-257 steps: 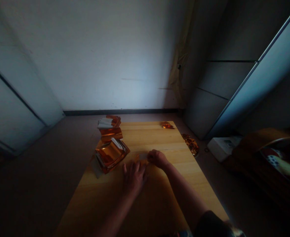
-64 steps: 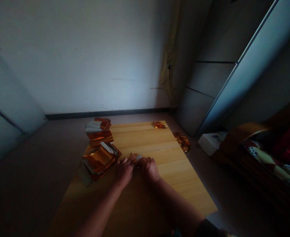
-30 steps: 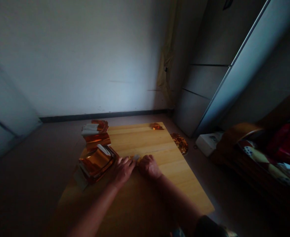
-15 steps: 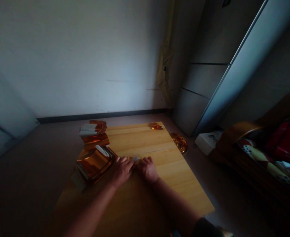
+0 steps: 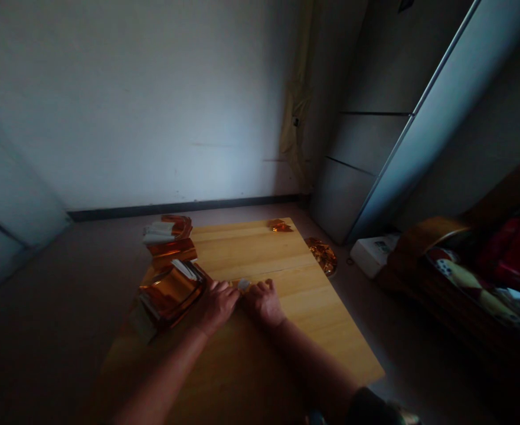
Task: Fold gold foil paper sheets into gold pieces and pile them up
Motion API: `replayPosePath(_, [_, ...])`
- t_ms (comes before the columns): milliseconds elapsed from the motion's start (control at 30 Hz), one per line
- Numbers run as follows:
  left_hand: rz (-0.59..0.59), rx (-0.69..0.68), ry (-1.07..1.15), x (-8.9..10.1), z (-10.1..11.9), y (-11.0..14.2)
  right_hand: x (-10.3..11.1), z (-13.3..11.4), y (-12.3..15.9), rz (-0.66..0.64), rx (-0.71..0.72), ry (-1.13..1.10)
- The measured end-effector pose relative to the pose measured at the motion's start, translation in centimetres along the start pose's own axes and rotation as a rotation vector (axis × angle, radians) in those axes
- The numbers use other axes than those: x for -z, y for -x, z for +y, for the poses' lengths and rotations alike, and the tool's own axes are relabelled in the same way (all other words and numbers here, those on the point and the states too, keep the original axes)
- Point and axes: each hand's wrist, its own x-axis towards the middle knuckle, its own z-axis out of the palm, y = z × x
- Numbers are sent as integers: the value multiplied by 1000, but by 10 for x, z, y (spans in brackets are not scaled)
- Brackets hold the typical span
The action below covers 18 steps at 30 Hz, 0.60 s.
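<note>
My left hand (image 5: 219,304) and my right hand (image 5: 264,302) are close together over the wooden table (image 5: 295,283), fingers curled and closed. Between them shows a small pale piece of foil paper (image 5: 244,285), with a hint of gold at its edge; most of it is hidden by the fingers. Left of my left hand lies a stack of shiny copper-orange foil paper (image 5: 171,289) with pale undersides. Beyond it are a curved foil sheet (image 5: 173,252) and another pale-and-orange bundle (image 5: 160,230).
A small folded orange foil piece (image 5: 280,226) lies at the table's far right corner. Past the right edge, lower down, is a heap of shiny orange foil pieces (image 5: 324,257). A white box (image 5: 372,254) stands by a wooden seat (image 5: 441,230) and a tall grey cabinet (image 5: 352,165).
A little more of the pale paper shows between my hands, and the fingers of my right hand have shifted slightly. The stacks and the foil heap have not moved.
</note>
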Motion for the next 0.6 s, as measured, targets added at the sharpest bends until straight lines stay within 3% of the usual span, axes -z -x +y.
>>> replayPosePath(233, [66, 86, -5, -9, 8, 5, 0, -2, 4, 17, -1, 20])
replayPosePath(600, [93, 63, 139, -15, 7, 12, 3, 11, 16, -16, -53, -36])
